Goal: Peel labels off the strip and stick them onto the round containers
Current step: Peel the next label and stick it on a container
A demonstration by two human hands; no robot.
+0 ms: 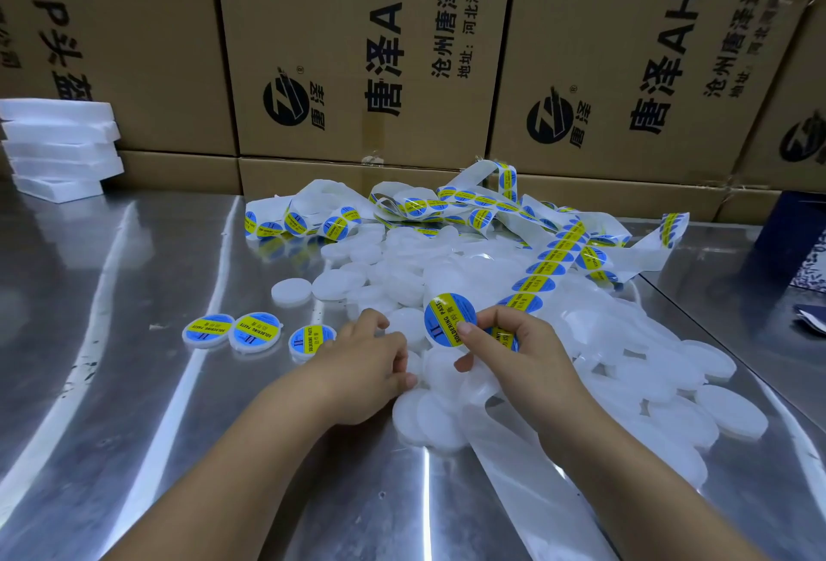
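Pinching the labelled container by its right edge is the right hand; left hand unclear.

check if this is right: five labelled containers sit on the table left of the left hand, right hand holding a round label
Not five: head view shows three labelled containers on the table left of the left hand, right hand holding a round label.

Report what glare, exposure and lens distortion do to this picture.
Head view: bright streaks of glare cross the steel table; the pile of white containers is washed out, edges merging; the wide lens bows the cardboard boxes outward; the label pinched by the right hand is sharp, its print readable.
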